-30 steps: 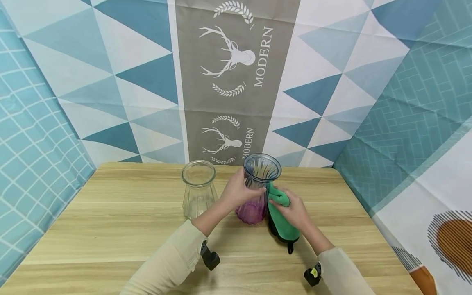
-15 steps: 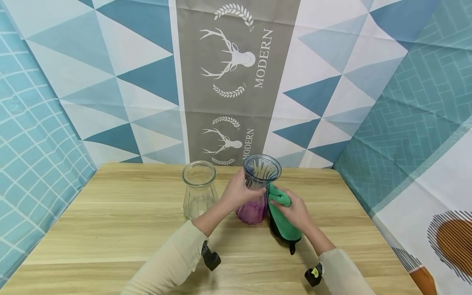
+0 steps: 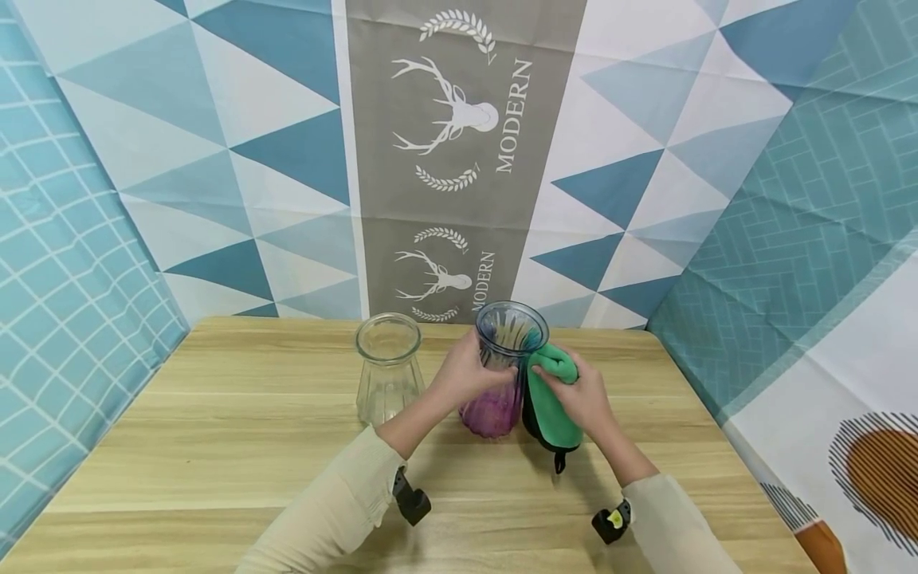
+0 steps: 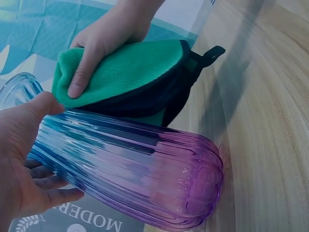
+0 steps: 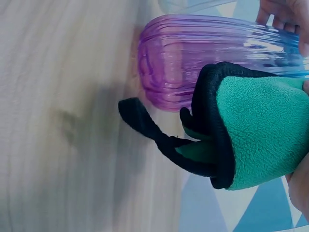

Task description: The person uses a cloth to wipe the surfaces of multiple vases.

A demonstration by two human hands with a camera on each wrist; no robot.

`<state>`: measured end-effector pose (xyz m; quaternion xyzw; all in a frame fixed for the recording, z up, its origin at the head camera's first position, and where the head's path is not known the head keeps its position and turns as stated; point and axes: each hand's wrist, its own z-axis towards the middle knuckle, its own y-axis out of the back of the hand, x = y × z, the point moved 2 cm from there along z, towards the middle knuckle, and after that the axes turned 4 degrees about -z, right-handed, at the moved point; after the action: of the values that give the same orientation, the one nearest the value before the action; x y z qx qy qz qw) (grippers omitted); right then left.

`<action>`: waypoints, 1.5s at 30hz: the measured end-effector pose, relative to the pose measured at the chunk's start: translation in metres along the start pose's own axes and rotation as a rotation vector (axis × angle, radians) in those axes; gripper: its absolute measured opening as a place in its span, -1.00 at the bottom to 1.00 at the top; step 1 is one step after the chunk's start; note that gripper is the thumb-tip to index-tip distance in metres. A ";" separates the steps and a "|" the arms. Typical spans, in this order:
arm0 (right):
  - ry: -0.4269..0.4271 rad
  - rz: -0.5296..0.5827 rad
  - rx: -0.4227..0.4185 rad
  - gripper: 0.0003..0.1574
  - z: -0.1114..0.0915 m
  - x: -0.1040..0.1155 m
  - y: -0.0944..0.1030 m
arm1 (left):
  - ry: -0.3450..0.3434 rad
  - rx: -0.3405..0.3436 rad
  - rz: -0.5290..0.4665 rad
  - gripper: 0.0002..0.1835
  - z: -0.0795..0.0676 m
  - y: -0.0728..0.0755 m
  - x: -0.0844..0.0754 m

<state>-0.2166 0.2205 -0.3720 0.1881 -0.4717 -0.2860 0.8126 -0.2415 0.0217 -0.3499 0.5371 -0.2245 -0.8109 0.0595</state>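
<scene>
A ribbed glass vase (image 3: 491, 410), blue at its flared rim and purple at its base, stands upright on the table. My left hand (image 3: 464, 371) grips it round the upper part from the left, thumb in front; the left wrist view shows fingers curled behind the vase (image 4: 145, 159). In my right hand (image 3: 584, 395) is a folded green cloth (image 3: 555, 414) with black edging and a hanging loop, pinched under the thumb. The cloth (image 5: 265, 125) lies against the vase's right side, near the rim. Part of the right hand is hidden behind the cloth.
A clear glass vase (image 3: 388, 383) stands to the left of the coloured one, close to my left forearm. The wooden table (image 3: 215, 446) ends at a patterned backdrop (image 3: 445, 199) behind the vases. Each wrist wears a black camera mount (image 3: 411, 498).
My right hand has moved slightly up and to the right with the cloth, nearer the vase's rim. The left hand and both vases stay in place.
</scene>
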 end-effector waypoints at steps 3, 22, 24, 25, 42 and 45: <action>0.007 0.002 0.006 -0.46 0.002 0.002 0.001 | -0.005 0.001 0.002 -0.23 0.000 -0.001 0.000; 0.031 0.034 0.143 -0.39 -0.011 -0.022 -0.014 | 0.002 -0.007 -0.011 -0.15 0.002 -0.003 0.001; 0.024 0.017 0.157 -0.40 -0.014 -0.026 -0.016 | 0.000 -0.016 -0.003 -0.16 0.002 -0.003 0.001; 0.024 0.008 0.165 -0.40 -0.015 -0.028 -0.017 | -0.002 -0.019 -0.002 -0.16 0.003 -0.004 0.001; 0.041 0.007 0.121 -0.40 -0.011 -0.025 -0.013 | 0.040 -0.045 -0.033 -0.02 -0.001 -0.004 -0.001; 0.028 0.001 0.097 -0.42 -0.008 -0.019 -0.009 | 0.032 -0.039 -0.033 -0.03 -0.001 -0.003 -0.001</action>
<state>-0.2199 0.2263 -0.3938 0.2310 -0.4736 -0.2596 0.8093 -0.2399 0.0251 -0.3505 0.5523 -0.1988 -0.8074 0.0604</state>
